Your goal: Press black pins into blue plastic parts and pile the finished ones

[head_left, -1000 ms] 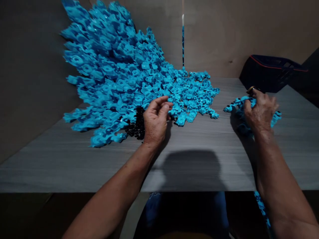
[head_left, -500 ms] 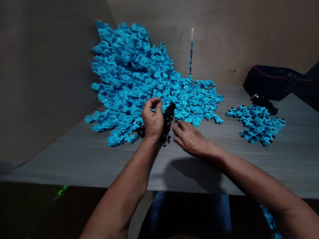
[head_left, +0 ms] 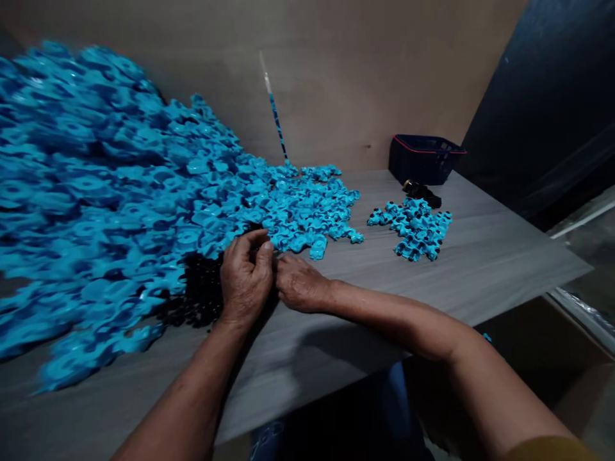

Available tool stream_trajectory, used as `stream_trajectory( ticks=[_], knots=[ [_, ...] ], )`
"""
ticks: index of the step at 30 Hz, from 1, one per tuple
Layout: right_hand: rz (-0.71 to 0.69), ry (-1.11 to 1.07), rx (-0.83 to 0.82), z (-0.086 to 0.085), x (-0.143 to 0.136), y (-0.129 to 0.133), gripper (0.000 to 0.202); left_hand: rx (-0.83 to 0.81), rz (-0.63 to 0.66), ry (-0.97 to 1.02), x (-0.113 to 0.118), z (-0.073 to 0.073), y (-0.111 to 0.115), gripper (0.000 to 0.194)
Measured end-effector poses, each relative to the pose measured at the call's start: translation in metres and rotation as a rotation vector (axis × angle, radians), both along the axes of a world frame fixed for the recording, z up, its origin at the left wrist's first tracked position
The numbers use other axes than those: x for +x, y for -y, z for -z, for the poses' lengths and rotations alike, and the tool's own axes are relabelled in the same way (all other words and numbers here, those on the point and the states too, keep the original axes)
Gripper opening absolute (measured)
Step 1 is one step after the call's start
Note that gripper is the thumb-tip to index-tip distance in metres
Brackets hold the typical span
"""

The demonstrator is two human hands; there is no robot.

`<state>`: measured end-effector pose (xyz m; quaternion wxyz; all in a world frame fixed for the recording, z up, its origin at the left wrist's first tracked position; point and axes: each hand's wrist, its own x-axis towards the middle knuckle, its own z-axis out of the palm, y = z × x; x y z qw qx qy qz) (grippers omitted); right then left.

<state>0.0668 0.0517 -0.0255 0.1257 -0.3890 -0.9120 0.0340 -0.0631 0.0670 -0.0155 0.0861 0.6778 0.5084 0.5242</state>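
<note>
A large heap of glossy blue plastic pieces [head_left: 139,198] spreads over the left of the table. In front of it lies a pile of small black parts [head_left: 204,288]. My left hand [head_left: 245,278] is beside the black parts, its fingers curled and closed toward the thumb at the edge of the blue heap. My right hand [head_left: 300,285] is close against it on the right, fingers bent in and closed. Whatever sits between the fingertips of either hand is hidden. Farther right lies a smaller group of blue pieces with black parts fitted on them [head_left: 418,230].
A dark blue basket with a red rim [head_left: 425,157] stands at the back right, with a black object [head_left: 423,193] before it. A thin blue-and-white strip [head_left: 275,118] runs up the back wall. The table [head_left: 519,256] ends at the right.
The view has swung to the right, so the heap sits farther left. My right hand has closed its fingers and come up against my left hand.
</note>
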Motion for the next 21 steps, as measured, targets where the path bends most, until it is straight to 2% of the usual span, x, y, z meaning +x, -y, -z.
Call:
stream_trajectory(
  ticks=[5, 9, 13, 16, 19, 21],
  knots=[
    [-0.137, -0.123, -0.060, 0.005, 0.037, 0.020, 0.036, -0.088, 0.086, 0.019, 0.004, 0.004, 0.003, 0.034],
    [-0.139, -0.381, -0.111, 0.011, 0.070, 0.028, 0.033, -0.125, 0.114, 0.011, 0.007, 0.004, 0.008, 0.033],
    [-0.187, -0.657, -0.200, 0.007, 0.091, 0.021, 0.029, -0.114, 0.138, -0.102, 0.010, 0.003, 0.014, 0.026],
    [-0.068, -0.785, -0.192, 0.002, 0.106, 0.011, 0.036, -0.116, 0.187, -0.198, 0.016, 0.003, 0.019, 0.024],
    [0.089, -0.773, -0.139, 0.000, 0.117, 0.004, 0.035, -0.139, 0.270, -0.311, 0.020, -0.001, 0.024, 0.021],
    [0.081, -0.720, -0.146, -0.001, 0.117, 0.007, 0.027, -0.152, 0.303, -0.357, 0.020, -0.005, 0.028, 0.021]
  ],
)
